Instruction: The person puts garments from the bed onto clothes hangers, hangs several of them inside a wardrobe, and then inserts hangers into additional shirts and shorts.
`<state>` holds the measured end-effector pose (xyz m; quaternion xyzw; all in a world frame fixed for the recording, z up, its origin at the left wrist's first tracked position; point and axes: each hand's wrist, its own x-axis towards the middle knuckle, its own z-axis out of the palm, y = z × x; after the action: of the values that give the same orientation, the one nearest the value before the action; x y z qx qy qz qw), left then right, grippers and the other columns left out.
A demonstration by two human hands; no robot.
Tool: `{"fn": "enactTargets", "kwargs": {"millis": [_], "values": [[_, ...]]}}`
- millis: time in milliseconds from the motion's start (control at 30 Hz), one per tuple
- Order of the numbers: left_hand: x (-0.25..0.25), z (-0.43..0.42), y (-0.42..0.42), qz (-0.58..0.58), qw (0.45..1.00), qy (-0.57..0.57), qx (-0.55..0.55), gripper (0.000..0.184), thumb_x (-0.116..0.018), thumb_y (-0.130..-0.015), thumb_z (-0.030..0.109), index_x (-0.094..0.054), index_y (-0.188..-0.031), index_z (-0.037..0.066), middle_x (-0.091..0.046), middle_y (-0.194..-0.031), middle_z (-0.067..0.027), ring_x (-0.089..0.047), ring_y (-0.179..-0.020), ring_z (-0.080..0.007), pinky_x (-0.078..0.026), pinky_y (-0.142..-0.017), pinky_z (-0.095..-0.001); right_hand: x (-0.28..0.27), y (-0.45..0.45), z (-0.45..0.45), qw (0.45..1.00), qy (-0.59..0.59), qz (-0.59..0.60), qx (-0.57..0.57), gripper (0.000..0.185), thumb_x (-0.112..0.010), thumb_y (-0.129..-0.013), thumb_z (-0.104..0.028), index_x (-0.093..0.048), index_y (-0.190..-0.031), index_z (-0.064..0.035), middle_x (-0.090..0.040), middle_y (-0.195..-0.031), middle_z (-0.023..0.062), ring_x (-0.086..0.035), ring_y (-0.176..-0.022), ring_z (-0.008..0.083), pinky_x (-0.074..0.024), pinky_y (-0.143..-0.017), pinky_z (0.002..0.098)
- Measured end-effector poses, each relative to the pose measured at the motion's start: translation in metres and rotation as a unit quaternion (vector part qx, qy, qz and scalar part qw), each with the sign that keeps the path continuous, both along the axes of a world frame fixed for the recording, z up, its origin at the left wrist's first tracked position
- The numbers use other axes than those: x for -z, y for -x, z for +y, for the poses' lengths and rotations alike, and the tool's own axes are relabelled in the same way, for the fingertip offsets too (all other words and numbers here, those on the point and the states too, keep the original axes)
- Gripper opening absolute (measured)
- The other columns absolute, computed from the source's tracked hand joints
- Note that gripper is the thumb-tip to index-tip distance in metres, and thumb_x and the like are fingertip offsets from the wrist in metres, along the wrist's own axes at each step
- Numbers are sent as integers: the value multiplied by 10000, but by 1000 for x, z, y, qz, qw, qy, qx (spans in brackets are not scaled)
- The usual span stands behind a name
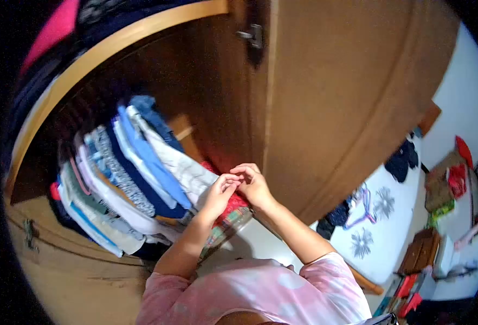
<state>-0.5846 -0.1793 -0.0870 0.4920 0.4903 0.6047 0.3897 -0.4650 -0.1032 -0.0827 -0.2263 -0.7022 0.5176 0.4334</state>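
My left hand [222, 193] and my right hand [254, 188] meet in front of the open wardrobe, fingers curled and fingertips close together. Whatever they may hold between them is too small or hidden to make out. Just left of my left hand hangs a packed row of clothes, among them a white garment [176, 162], a light blue one [155, 157] and a navy patterned one [122, 168]. Below and behind my hands lies a red patterned cloth [236, 203] at the wardrobe's bottom.
The brown wardrobe door [336, 97] stands open to the right, with a metal handle [254, 37] on the frame beside it. A bed with a white flowered sheet [401, 227] bears dark clothes [401, 161] and purple hangers [365, 208]. More dark fabric is above the wooden rail [117, 43].
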Motion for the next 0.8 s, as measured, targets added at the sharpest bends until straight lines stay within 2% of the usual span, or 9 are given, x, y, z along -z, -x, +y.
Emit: {"fn": "enactTargets", "kwargs": {"millis": [167, 233, 367, 400, 500, 633, 700, 767, 800], "values": [[59, 16, -70, -23, 992, 71, 105, 84, -515, -905, 55, -516, -988, 44, -597, -1065, -67, -534, -948, -106, -424, -844, -239, 61, -86, -5, 995, 79, -21, 55, 341, -544, -710, 142, -614, -990, -40, -451, -1084, 61, -496, -930, 143, -453, -821, 258], [64, 16, -108, -37, 982, 130, 130, 78, -516, -901, 50, -523, -978, 56, -596, -1046, -61, -534, -949, -106, -421, -851, -246, 61, -127, -19, 991, 103, -24, 79, 337, -548, -710, 142, -615, -986, -40, -454, -1086, 64, -500, -920, 143, -455, -822, 259], [91, 17, -191, -44, 972, 113, 201, 75, -533, -899, 82, -526, -969, 59, -582, -1045, -49, -527, -986, -122, -402, -890, -266, 71, -217, -33, 987, 84, -36, 130, 343, -552, -703, 152, -614, -981, -40, -461, -1093, 70, -512, -899, 151, -455, -826, 267], [91, 14, -214, -42, 969, 118, 215, 79, -530, -898, 79, -529, -974, 58, -578, -1040, -47, -525, -984, -121, -404, -888, -267, 73, -238, -36, 986, 73, -18, 151, 331, -584, -679, 121, -622, -947, -69, -495, -1054, 80, -506, -885, 170, -450, -775, 264], [98, 6, -278, 4, 954, 152, 259, 122, -510, -899, 60, -531, -1017, 42, -565, -1033, -45, -531, -961, -117, -423, -856, -256, 75, -305, -53, 973, 122, -35, 190, 400, -536, -627, 137, -635, -950, -78, -492, -1034, 80, -492, -854, 169, -457, -747, 274], [100, -12, -361, -2, 932, 177, 316, 141, -515, -898, 68, -528, -1027, 15, -570, -977, -40, -544, -880, -105, -440, -792, -234, 78, -388, -79, 962, 124, -47, 240, 388, -537, -625, 148, -639, -928, -73, -440, -1023, 60, -461, -811, 157, -496, -610, 254], [101, -17, -400, 4, 919, 194, 343, 148, -524, -895, 75, -528, -1025, 5, -573, -948, -39, -543, -865, -102, -441, -786, -233, 74, -426, -95, 948, 193, -7, 255, 392, -525, -623, 165, -640, -917, -68, -404, -968, 42, -442, -800, 146, -506, -516, 226], [107, -17, -434, 9, 906, 180, 382, 162, -529, -900, 95, -534, -1032, 0, -584, -929, -40, -548, -849, -101, -448, -778, -233, 83, -464, -105, 937, 179, -29, 299, 388, -519, -631, 149, -646, -920, -78, -429, -988, 43, -447, -795, 142, -499, -592, 239], [109, -16, -449, 21, 900, 181, 397, 166, -527, -902, 99, -534, -1035, 0, -587, -931, -39, -549, -845, -101, -450, -776, -235, 87, -482, -107, 933, 159, -53, 318, 396, -510, -629, 133, -651, -927, -88, -458, -1010, 43, -453, -796, 137, -466, -684, 246]]}}
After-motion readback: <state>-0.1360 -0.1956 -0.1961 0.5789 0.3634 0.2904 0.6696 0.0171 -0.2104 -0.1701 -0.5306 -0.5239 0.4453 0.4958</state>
